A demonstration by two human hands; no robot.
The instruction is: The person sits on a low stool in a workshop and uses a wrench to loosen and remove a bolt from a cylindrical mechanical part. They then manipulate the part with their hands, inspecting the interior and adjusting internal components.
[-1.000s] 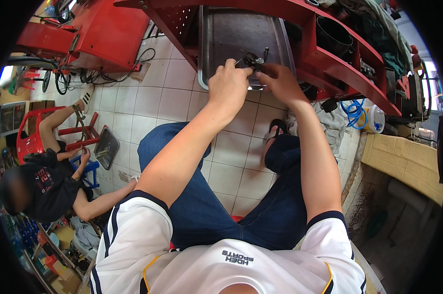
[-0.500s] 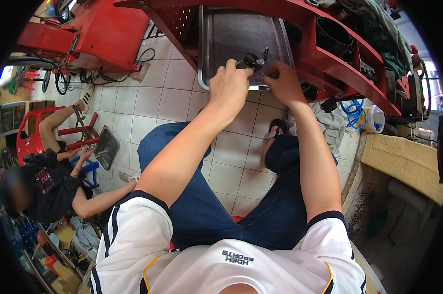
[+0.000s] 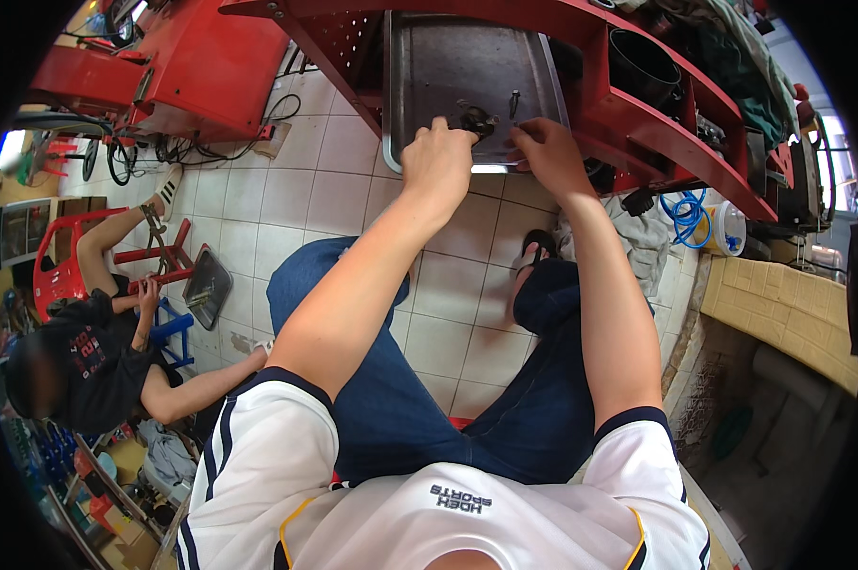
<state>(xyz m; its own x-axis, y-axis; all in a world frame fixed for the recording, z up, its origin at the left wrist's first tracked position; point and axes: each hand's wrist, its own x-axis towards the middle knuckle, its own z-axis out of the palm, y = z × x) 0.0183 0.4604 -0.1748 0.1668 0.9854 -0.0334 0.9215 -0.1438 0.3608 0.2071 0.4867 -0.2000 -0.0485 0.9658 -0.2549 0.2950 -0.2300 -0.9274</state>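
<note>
A grey metal tray [image 3: 448, 66] rests on a red steel frame [image 3: 676, 142] in front of me. My left hand [image 3: 438, 163] is curled at the tray's near edge, its fingertips closed on a small dark metal part [image 3: 476, 120]. My right hand [image 3: 546, 154] is just to the right, fingers pinched around the foot of a thin metal pin [image 3: 514, 102] that stands up from the tray. Both my forearms reach forward over my blue-jeaned knees.
A second person [image 3: 87, 351] sits low at the left by red stools and a dark tray [image 3: 206, 285]. A red machine [image 3: 201, 66] with cables stands at the back left. A blue hose [image 3: 683, 211], a grey cloth and a tan block wall [image 3: 780, 304] are on the right.
My hands, close together on the dark part a second ago, have drawn slightly apart. The right hand now pinches the thin pin while the left stays at the part.
</note>
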